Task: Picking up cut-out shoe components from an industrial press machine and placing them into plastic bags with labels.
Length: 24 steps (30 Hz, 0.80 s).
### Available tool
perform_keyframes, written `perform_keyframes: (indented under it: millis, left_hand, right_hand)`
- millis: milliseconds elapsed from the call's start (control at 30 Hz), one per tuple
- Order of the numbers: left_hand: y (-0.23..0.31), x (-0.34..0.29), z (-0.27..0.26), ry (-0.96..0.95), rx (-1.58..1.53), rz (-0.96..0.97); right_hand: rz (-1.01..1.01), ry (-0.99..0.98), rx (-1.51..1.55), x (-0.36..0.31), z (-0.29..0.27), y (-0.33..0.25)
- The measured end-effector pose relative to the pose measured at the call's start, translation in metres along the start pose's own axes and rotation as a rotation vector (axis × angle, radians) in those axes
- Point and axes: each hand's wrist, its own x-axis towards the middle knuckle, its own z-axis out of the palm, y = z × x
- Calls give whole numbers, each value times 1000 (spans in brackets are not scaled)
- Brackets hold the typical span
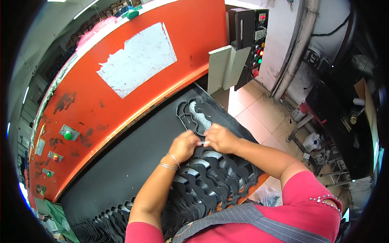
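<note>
A curved, wavy-edged cutting die (178, 113), a dark metal outline, lies on a black sheet (121, 166) on the machine's bed. Both hands meet at its near end. My left hand (185, 146), bangles at the wrist, is closed with thumb and fingers pinching there. Beside it my right hand (221, 139) is closed too, its fingers curled over the same end. A small light edge shows between the thumbs. Inside the outline a silvery wavy patch (200, 115) shows. Just below the hands, wavy black strips (202, 178) lie with silvery gaps between them.
A big orange press (194, 40) arches over the bed's far side, with green and red buttons (68, 135) at left. A control box (255, 44) with lit buttons stands at the upper right. Tiled floor (255, 117) and a low stand (302, 131) lie to the right.
</note>
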Motion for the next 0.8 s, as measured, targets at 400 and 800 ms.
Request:
perform_keyframes:
  millis: [400, 800]
  left_hand:
    - [-7, -6, 2, 605, -1183, -744]
    - [31, 30, -11, -168, 199, -338]
  right_hand:
    - [411, 58, 338, 9, -16, -10]
    - [440, 429, 430, -36, -72, -54]
